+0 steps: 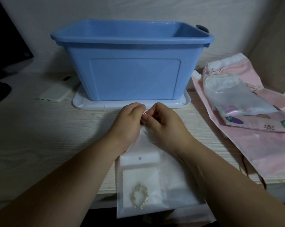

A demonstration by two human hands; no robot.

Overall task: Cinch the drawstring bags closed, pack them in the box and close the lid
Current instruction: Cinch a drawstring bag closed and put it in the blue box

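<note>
A translucent white drawstring bag (156, 182) lies on the desk in front of me and hangs over its near edge. A small bracelet on a white card shows through it. My left hand (127, 126) and my right hand (163, 125) meet at the bag's top, and both pinch its thin drawstring between thumb and fingers. Behind them the open blue box (132, 63) stands on its white lid (184, 102). At the right lie a clear bag (233, 94), a pink printed bag (259, 123) and a large pink bag (266, 149).
A white phone (56, 92) lies face down left of the lid. A dark monitor (5, 46) stands at the far left. A wooden panel (272, 54) rises at the right behind the bags. The desk's front edge runs under my forearms.
</note>
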